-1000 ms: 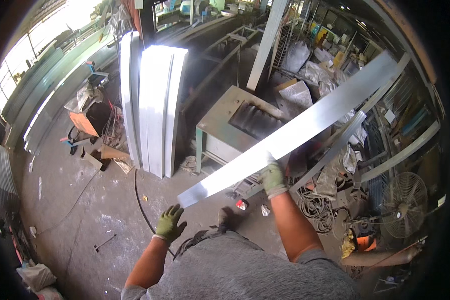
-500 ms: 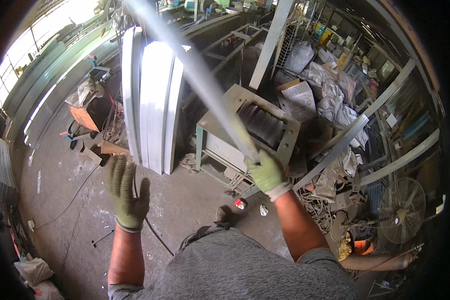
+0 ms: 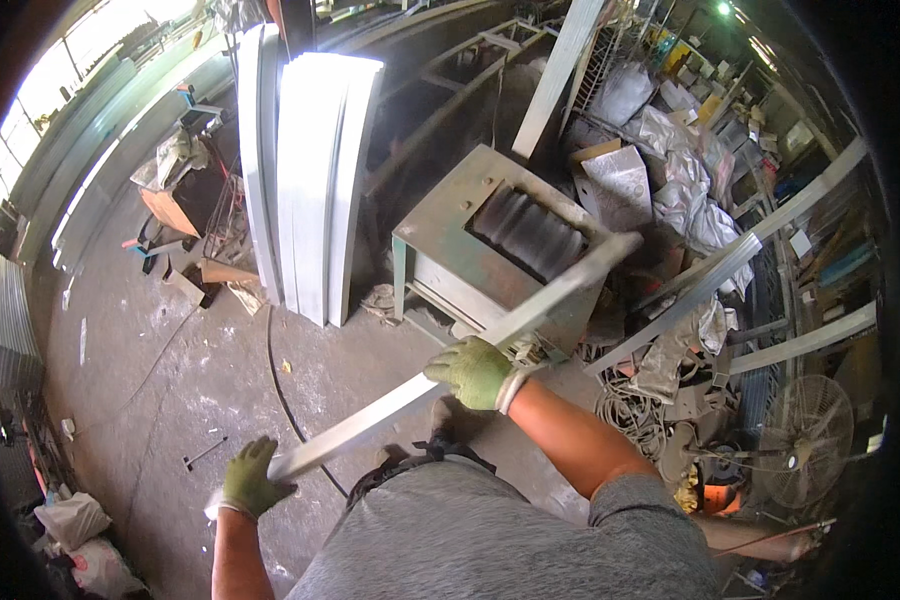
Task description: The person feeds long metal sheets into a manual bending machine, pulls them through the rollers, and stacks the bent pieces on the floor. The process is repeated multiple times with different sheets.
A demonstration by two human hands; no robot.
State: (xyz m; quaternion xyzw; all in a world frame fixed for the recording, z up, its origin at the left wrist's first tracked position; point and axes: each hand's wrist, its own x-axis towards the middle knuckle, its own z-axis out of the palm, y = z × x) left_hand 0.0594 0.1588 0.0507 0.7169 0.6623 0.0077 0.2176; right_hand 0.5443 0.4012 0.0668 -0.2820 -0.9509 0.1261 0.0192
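Observation:
A long pale silver metal bar (image 3: 380, 412) slants across in front of me, its near end low at the left and its far end over the right side of the machine. My right hand (image 3: 473, 372), in a green knitted glove, is closed around it near the middle. At the lower left end, my gloved left hand (image 3: 248, 482) has its fingers and thumb on either side of the bar. The far end is slightly blurred. Beneath it stands a metal machine (image 3: 438, 222) with dark ribbed rollers (image 3: 530, 235) in its top opening.
Upright white metal profiles (image 3: 315, 190) stand left of the machine. A cardboard box (image 3: 170, 212) with scrap lies farther left. Silver sheeting (image 3: 685, 190), slanting beams (image 3: 670, 310) and a fan (image 3: 800, 445) crowd the right. A dark cable (image 3: 280, 375) crosses the floor.
The bar has swung down from pointing up and away to lying crosswise. My right hand has moved left and down with it; my left hand, open before, now meets its left end.

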